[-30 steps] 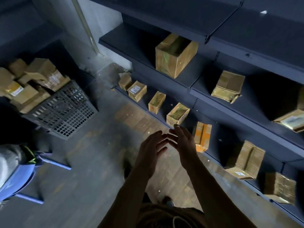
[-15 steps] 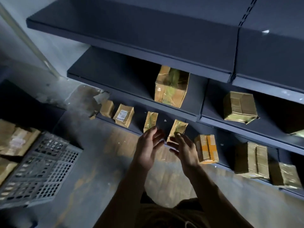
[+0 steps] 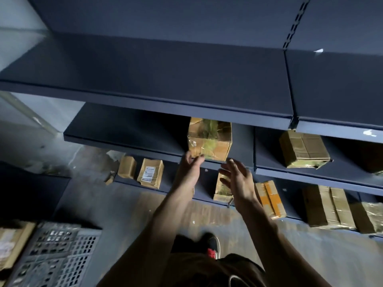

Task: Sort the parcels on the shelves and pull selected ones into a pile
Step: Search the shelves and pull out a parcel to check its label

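Taped parcel (image 3: 209, 141) square to shelf (image 3: 124, 129) edge; left hand (image 3: 190, 168) grip clamped on corner; right hand (image 3: 238, 179) splayed.

Left hand (image 3: 190, 168), right hand (image 3: 238, 179) outstretched

Dim rm, light weak. Dark blue metal shelving (image 3: 145, 79) fills 12 to 3 o'clock, 3 tiers vis., slotted upright (image 3: 296, 19) at 1 o'clock. Pale grey wall (image 3: 14, 15) at 10 o'clock, beside shelving end. Floor (image 3: 128, 208) grey concrete, worn, w/ brownish patch (image 3: 207, 212) at 6 o'clock. Grey perforated crate (image 3: 62, 255) on floor at 7 o'clock.
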`<state>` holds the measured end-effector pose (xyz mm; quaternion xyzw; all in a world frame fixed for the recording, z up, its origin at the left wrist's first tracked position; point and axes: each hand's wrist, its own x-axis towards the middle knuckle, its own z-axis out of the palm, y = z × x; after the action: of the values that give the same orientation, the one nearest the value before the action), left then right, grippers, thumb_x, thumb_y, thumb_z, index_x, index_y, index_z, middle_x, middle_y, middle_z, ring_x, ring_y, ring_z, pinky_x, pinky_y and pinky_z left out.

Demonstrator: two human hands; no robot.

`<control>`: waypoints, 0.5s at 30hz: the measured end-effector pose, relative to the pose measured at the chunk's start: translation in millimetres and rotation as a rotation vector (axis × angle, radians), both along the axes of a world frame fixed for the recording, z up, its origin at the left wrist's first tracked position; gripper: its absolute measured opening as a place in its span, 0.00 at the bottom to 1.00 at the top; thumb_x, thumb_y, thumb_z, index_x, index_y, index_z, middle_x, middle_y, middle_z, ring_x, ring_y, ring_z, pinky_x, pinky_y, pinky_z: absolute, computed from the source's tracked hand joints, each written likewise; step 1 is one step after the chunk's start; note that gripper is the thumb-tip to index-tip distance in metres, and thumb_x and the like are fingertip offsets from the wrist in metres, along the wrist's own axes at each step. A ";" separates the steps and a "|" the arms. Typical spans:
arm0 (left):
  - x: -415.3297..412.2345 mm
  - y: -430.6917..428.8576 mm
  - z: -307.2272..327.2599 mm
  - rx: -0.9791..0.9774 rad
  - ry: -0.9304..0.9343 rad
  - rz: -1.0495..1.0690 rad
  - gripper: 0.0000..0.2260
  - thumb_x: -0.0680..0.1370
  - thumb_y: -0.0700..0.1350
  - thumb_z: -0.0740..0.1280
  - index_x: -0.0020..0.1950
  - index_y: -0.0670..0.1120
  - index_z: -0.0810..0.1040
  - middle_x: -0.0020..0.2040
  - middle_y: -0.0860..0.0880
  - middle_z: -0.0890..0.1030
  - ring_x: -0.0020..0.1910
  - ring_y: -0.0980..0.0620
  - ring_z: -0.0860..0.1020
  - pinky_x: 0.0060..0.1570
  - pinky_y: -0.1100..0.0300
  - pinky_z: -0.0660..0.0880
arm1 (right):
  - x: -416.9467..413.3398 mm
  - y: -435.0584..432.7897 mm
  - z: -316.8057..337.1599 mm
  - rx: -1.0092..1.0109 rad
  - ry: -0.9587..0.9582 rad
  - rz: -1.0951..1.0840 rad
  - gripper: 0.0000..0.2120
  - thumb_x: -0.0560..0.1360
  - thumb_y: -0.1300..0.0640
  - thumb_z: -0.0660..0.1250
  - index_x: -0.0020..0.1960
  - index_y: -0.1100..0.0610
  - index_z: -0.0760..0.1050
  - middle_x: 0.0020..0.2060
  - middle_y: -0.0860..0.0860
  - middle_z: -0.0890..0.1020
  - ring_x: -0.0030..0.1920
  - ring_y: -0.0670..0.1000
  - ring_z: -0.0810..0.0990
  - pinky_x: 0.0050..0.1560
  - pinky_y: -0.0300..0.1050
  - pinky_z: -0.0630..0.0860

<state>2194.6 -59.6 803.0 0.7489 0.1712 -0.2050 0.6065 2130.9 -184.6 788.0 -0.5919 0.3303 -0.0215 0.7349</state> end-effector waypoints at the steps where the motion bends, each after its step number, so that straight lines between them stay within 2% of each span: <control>1: 13.1 0.9 -0.7 0.020 -0.016 -0.004 0.30 0.82 0.52 0.69 0.82 0.49 0.62 0.78 0.46 0.70 0.71 0.47 0.72 0.66 0.56 0.67 | 8.6 -2.1 -3.8 -0.036 -0.008 -0.005 0.09 0.85 0.52 0.63 0.62 0.52 0.77 0.58 0.56 0.83 0.59 0.54 0.83 0.60 0.53 0.80; 3: 35.9 3.0 -3.6 0.046 0.003 -0.014 0.35 0.81 0.54 0.69 0.84 0.49 0.57 0.82 0.46 0.64 0.77 0.45 0.67 0.74 0.51 0.64 | 24.7 -3.3 -9.6 -0.118 -0.025 -0.016 0.11 0.85 0.51 0.65 0.66 0.52 0.76 0.62 0.54 0.81 0.64 0.55 0.80 0.68 0.58 0.77; 4: 45.8 3.8 -6.0 0.062 0.021 -0.021 0.36 0.81 0.55 0.69 0.84 0.49 0.56 0.82 0.46 0.63 0.78 0.44 0.66 0.75 0.49 0.63 | 31.9 -3.0 -11.9 -0.164 -0.021 -0.009 0.16 0.84 0.51 0.65 0.70 0.54 0.74 0.64 0.54 0.80 0.65 0.54 0.78 0.69 0.56 0.76; 5: 54.6 4.2 -7.7 0.083 0.029 -0.024 0.36 0.81 0.56 0.69 0.84 0.50 0.57 0.82 0.46 0.63 0.78 0.44 0.66 0.76 0.48 0.63 | 39.6 -2.3 -11.7 -0.191 -0.020 -0.003 0.19 0.84 0.51 0.66 0.72 0.57 0.72 0.64 0.54 0.78 0.65 0.53 0.77 0.66 0.51 0.76; 7: 72.9 2.8 -14.0 0.094 0.036 -0.050 0.36 0.80 0.58 0.70 0.83 0.50 0.59 0.81 0.46 0.64 0.78 0.44 0.66 0.75 0.48 0.63 | 56.2 -1.4 -13.2 -0.234 -0.021 -0.021 0.19 0.84 0.53 0.67 0.71 0.60 0.70 0.58 0.52 0.77 0.62 0.53 0.76 0.54 0.40 0.73; 9: 88.0 0.1 -21.3 0.093 0.067 -0.096 0.36 0.79 0.60 0.69 0.83 0.50 0.60 0.81 0.46 0.66 0.76 0.43 0.68 0.72 0.49 0.64 | 70.5 -0.7 -16.0 -0.240 0.018 -0.089 0.15 0.83 0.55 0.67 0.65 0.60 0.68 0.53 0.51 0.75 0.57 0.53 0.75 0.48 0.36 0.70; 11: 98.7 -0.5 -27.1 0.074 0.103 -0.140 0.36 0.79 0.62 0.69 0.82 0.51 0.60 0.80 0.46 0.67 0.75 0.42 0.69 0.68 0.51 0.65 | 78.4 -0.6 -21.3 -0.239 0.045 -0.182 0.13 0.83 0.58 0.66 0.63 0.58 0.66 0.52 0.52 0.74 0.51 0.49 0.75 0.43 0.32 0.70; 13: 108.5 0.1 -32.3 0.078 0.098 -0.163 0.36 0.79 0.63 0.69 0.82 0.51 0.60 0.79 0.46 0.68 0.74 0.41 0.71 0.68 0.49 0.66 | 81.5 1.2 -21.7 -0.262 0.057 -0.217 0.14 0.83 0.59 0.66 0.66 0.59 0.67 0.54 0.52 0.75 0.49 0.43 0.74 0.42 0.30 0.70; 15: 114.4 1.5 -32.4 0.131 0.069 -0.176 0.34 0.79 0.62 0.69 0.80 0.50 0.63 0.77 0.45 0.70 0.72 0.40 0.72 0.67 0.48 0.69 | 86.5 5.1 -19.0 -0.258 0.067 -0.236 0.13 0.83 0.57 0.67 0.65 0.57 0.72 0.57 0.53 0.77 0.53 0.46 0.77 0.46 0.33 0.71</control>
<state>2309.0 -58.1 770.7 0.7916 0.1387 -0.2716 0.5295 2217.4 -179.5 769.0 -0.6389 0.4165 -0.1302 0.6336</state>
